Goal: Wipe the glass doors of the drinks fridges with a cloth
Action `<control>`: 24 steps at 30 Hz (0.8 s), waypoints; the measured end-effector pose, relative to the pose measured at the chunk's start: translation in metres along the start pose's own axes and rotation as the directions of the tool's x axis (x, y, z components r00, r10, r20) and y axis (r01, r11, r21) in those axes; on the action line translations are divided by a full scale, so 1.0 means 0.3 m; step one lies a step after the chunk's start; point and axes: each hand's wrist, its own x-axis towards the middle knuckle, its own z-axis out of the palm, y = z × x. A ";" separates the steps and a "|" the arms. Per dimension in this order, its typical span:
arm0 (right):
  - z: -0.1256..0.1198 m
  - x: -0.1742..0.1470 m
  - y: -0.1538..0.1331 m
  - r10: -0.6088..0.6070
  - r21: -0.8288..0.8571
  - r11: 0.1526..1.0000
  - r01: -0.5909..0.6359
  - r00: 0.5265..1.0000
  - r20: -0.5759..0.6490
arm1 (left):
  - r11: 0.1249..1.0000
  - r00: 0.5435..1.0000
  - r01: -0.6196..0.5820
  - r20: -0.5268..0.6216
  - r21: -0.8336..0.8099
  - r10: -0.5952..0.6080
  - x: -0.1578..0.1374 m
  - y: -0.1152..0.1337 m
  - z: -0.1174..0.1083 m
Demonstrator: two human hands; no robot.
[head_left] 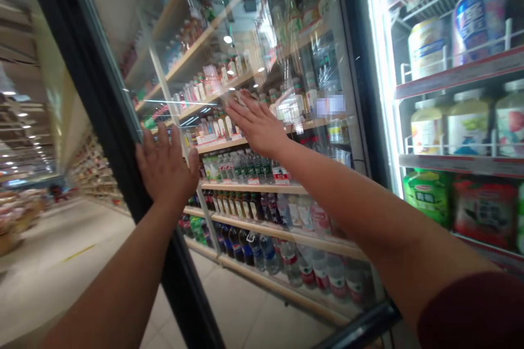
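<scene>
Clearly, both hands are stretched forward to a glass door [249, 5] with a black frame [98, 87], which stands open across the middle of the view, beside a lit cooler [458, 77]. The left hand [166, 169] is laid open at the inner edge of the frame, partly over the glass, with fingers extended and thumb apart. The right hand [262, 128] is flat towards the glass, also unclenched, and grasps nothing visible. Both palms are hidden, so I cannot tell how firmly they press. The door's top is cut off, and its lower bar [364, 324] shows only partly.

Through the glass appear shelves of bottles [245, 248], but reflections of lamps cover the upper rows, and labels are hard to read. A pixelated patch [331, 104] conceals something. In the cooler, the right-hand packages [487, 210] are blurred or cropped. A dark sleeve [470, 311] leaves the picture at the lower right corner.
</scene>
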 end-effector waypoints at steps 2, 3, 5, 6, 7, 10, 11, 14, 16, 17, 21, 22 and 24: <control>0.000 0.009 0.013 0.091 0.019 0.996 -0.090 0.995 -0.049 | 1.000 1.000 0.006 0.013 -0.001 -0.006 0.000 0.003 -0.005; 0.002 0.012 0.019 0.141 0.037 0.990 -0.138 0.987 -0.083 | 1.000 1.000 0.010 0.016 0.000 -0.010 0.000 0.005 -0.007; 0.009 0.011 0.025 0.146 0.071 0.988 -0.139 0.983 -0.109 | 1.000 1.000 0.015 0.020 0.000 -0.015 0.000 0.004 -0.009; 0.013 0.007 0.026 0.099 0.078 0.993 -0.092 0.990 -0.095 | 1.000 1.000 0.016 0.027 0.000 -0.016 0.000 0.003 -0.009; 0.016 0.003 0.025 0.043 0.078 0.996 -0.037 0.996 -0.074 | 1.000 0.999 0.020 0.037 -0.001 -0.020 0.001 0.001 -0.008; 0.026 -0.003 0.027 0.008 0.069 0.998 -0.003 0.997 -0.071 | 0.999 0.997 0.043 0.066 -0.017 -0.042 0.001 -0.004 -0.006; 0.030 -0.002 0.028 0.056 0.072 0.996 -0.048 0.993 -0.102 | 0.998 0.997 0.053 0.061 -0.024 -0.051 0.000 -0.003 -0.006; 0.041 0.004 0.024 0.189 0.104 0.980 -0.172 0.965 -0.183 | 0.998 0.998 0.041 0.039 -0.043 -0.039 -0.003 0.003 -0.006; 0.042 0.001 0.018 0.163 0.110 0.983 -0.146 0.973 -0.164 | 0.999 0.999 0.026 0.044 -0.036 -0.024 -0.005 0.007 -0.009; 0.040 -0.003 0.018 0.127 0.110 0.988 -0.112 0.982 -0.142 | 0.999 0.998 0.027 0.051 -0.029 -0.025 -0.005 0.007 -0.010; 0.025 -0.029 0.048 0.080 0.135 0.989 -0.059 0.986 -0.149 | 0.998 0.997 0.066 0.051 -0.013 -0.066 -0.001 -0.004 -0.013; 0.025 -0.035 0.061 0.094 0.146 0.987 -0.069 0.981 -0.173 | 0.997 0.996 0.071 0.051 -0.016 -0.070 0.001 -0.007 -0.011; 0.033 -0.045 0.084 0.115 0.163 0.983 -0.081 0.970 -0.213 | 0.995 0.994 0.091 0.057 -0.033 -0.089 0.001 -0.003 -0.007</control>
